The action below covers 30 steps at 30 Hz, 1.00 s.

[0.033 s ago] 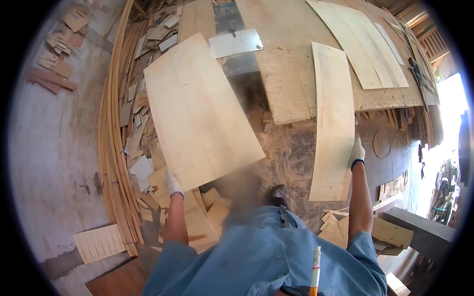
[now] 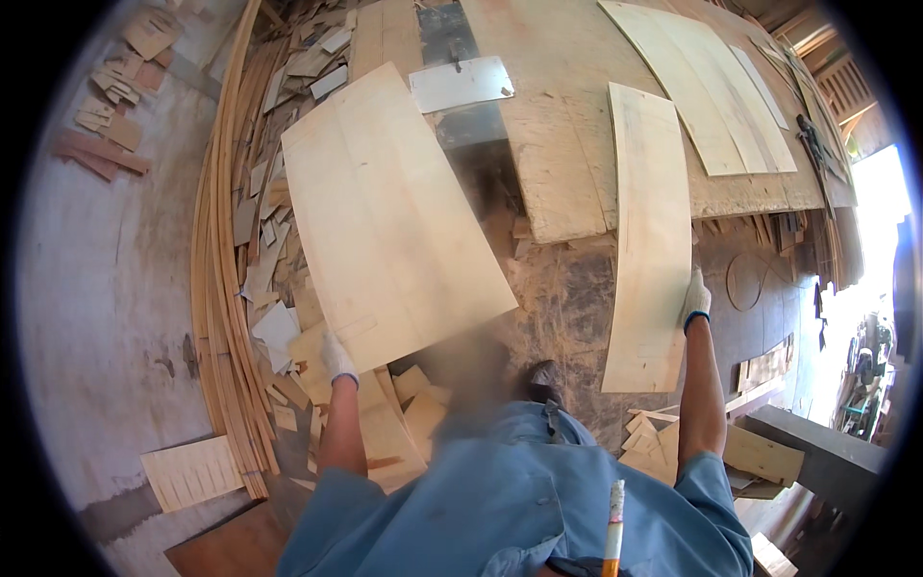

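In the head view, grips a wide panel at its near left corner in the gloved left hand, and pinches a narrow panel by the right long edge in the gloved right hand. Carries the first beyond the left hand, the second left of the right, overlapping the worktop. Should prove light, fairly stiff, apt to flex; probably best held by long edges near mid-length. Shows pale cream faces, faintly grained.
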### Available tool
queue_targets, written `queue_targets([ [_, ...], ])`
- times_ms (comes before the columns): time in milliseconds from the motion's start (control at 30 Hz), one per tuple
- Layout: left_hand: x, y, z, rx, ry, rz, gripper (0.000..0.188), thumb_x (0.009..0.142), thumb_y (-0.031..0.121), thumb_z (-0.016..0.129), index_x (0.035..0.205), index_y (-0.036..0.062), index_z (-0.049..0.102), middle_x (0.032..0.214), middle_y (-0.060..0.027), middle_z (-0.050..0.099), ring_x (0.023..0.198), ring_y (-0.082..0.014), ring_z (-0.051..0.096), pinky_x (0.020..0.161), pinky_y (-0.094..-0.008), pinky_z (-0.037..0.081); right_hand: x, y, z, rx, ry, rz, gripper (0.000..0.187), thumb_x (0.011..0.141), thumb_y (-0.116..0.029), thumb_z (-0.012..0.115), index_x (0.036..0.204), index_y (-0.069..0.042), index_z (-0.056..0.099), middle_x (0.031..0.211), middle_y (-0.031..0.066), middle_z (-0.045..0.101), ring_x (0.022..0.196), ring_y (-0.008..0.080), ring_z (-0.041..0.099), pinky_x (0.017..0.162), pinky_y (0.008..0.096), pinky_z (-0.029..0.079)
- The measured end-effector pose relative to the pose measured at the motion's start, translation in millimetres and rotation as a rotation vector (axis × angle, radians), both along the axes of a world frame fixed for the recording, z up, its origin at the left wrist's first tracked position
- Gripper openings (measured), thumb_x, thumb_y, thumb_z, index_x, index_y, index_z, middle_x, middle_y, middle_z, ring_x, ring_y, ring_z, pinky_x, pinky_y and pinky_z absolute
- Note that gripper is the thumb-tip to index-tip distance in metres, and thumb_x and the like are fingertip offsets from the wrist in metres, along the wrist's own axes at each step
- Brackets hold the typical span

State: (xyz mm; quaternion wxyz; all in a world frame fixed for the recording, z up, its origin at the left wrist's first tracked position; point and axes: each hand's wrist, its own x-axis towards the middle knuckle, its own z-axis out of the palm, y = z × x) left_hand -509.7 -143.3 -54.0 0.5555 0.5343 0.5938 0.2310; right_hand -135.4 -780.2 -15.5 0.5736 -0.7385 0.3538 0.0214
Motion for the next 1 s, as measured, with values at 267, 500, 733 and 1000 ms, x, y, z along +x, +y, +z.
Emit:
queue_targets([
  [267,37,-96,87,0.557,0.430,-0.417,0.051,0.102,0.039,0.043,0.128,-0.0035,0.055,0.130,-0.0164,0.059,0.119,-0.0285,0.056,0.102,-0.0376,0.043,-27,56,26,-0.063,0.063,0.153,0.055,0.093,-0.044,0.056,0.080,0.008,0.067,0.067,0.0027,0.059,0.062,0.0124,0.051,0.058,0.0338,0.042],
  [500,82,-249,76,0.166,-0.292,-1.182,0.038,0.102,0.026,0.047,0.127,-0.0014,0.057,0.123,-0.0134,0.063,0.114,-0.0225,0.060,0.099,-0.0344,0.046,-34,173,67,0.240,0.041,0.428,0.041,0.090,-0.034,0.060,0.096,0.006,0.069,0.083,0.0057,0.067,0.071,0.0124,0.059,0.062,0.0319,0.048],
  [733,86,-239,152,-0.226,-0.383,-0.742,0.038,0.094,0.020,0.053,0.123,-0.0040,0.059,0.121,-0.0156,0.064,0.111,-0.0254,0.062,0.100,-0.0398,0.047,-33,176,106,0.807,0.041,0.686,0.053,0.097,-0.043,0.051,0.113,0.007,0.060,0.093,0.0111,0.067,0.074,0.0160,0.065,0.066,0.0304,0.054],
  [1000,124,-234,317,-0.514,-0.718,-0.551,0.036,0.097,0.027,0.057,0.117,-0.0027,0.060,0.105,-0.0156,0.068,0.087,-0.0217,0.069,0.072,-0.0312,0.059,-98,154,261,1.232,-0.072,0.656,0.072,0.102,-0.051,0.037,0.126,0.016,0.048,0.108,0.0198,0.065,0.083,0.0147,0.066,0.073,0.0233,0.057],
])
